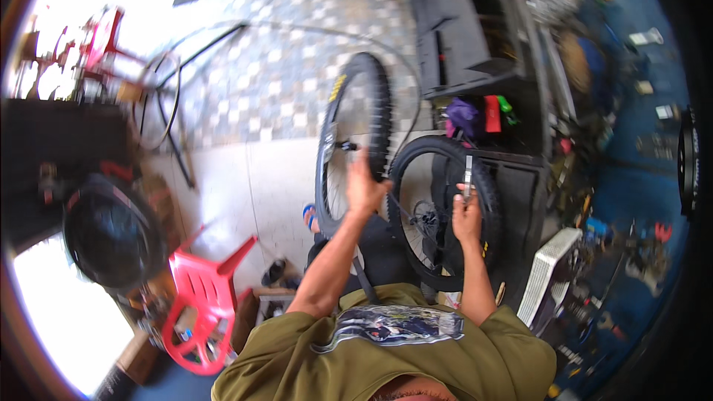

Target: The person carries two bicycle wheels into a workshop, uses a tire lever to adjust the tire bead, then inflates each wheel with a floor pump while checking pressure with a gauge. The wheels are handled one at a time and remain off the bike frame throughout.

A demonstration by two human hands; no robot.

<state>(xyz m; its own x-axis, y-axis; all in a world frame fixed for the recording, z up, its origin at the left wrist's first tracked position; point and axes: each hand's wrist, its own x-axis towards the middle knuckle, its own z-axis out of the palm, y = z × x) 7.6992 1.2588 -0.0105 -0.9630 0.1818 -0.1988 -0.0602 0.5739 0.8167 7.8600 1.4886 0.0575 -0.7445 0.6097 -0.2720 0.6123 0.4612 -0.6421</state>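
My left hand [362, 189] is stretched out over a bicycle wheel with a black knobby tyre [381, 96], its fingers extended and thumb apart. I cannot tell whether it touches the wheel; the wheel's hub shows just past the fingertips. Closed around a slim silver metal tool [469, 167], my right hand [467, 215] holds it pointing away from me. Blur hides the tool's exact kind. Below that hand is a second bicycle wheel [399, 178], with a disc rotor and sprockets [425, 217] at its hub. The two wheels stand side by side in front of me.
A dark cabinet [460, 37] with open shelves borders the right, beside a tool-covered blue surface [631, 163]. A red plastic chair [202, 282] lies tipped at the left, near a stack of black tyres [111, 230]. A hose [319, 28] curves across the tiled floor [267, 89].
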